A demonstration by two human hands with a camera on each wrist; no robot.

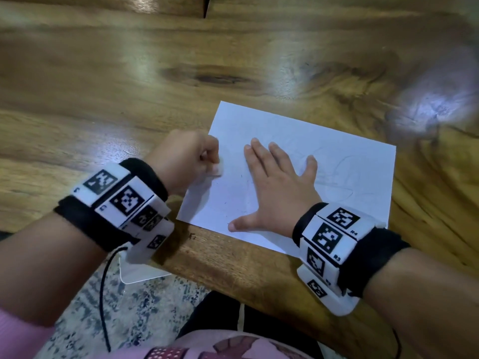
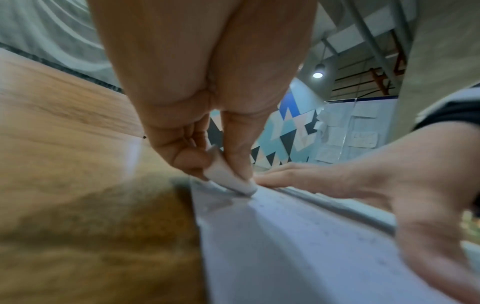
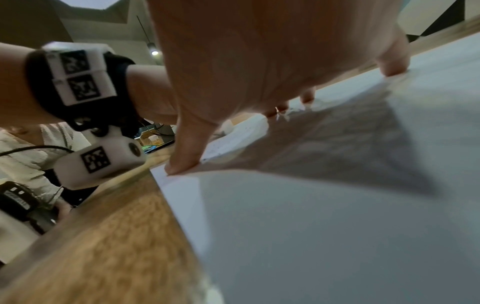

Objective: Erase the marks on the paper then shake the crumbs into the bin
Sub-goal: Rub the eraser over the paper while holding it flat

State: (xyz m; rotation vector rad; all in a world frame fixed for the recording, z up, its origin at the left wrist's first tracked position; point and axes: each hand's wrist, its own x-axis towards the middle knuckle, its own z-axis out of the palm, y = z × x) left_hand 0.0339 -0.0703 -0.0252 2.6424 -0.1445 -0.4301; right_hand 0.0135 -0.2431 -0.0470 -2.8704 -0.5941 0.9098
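Beneath a person's two hands, a white sheet of paper (image 1: 298,161) lies flat on a wooden tabletop (image 1: 129,86), its near edge close to the tabletop's rim. Left hand (image 1: 185,159) pinches a small white eraser (image 1: 217,170) between thumb and curled fingers and presses its tip to the sheet just beside the left edge; the left wrist view shows the eraser (image 2: 228,181) tilted, its lower corner touching the paper (image 2: 298,236). Right hand (image 1: 278,187) lies spread with straight fingers and flat palm on the middle of the sheet, thumb near the closest edge, pinning it down. Faint pencil lines (image 1: 344,164) show on the part of the sheet beyond and to the right of that hand, so the erasing looks far from finished; tiny dark specks lie between the hands. No bin is in view. The sheet is likely light, thin and floppy, apt to crease or slide under the rubbing, hence the flat holding palm. For the shake-out it would probably best be lifted by two opposite edges, slightly cupped, so the crumbs do not spill early.
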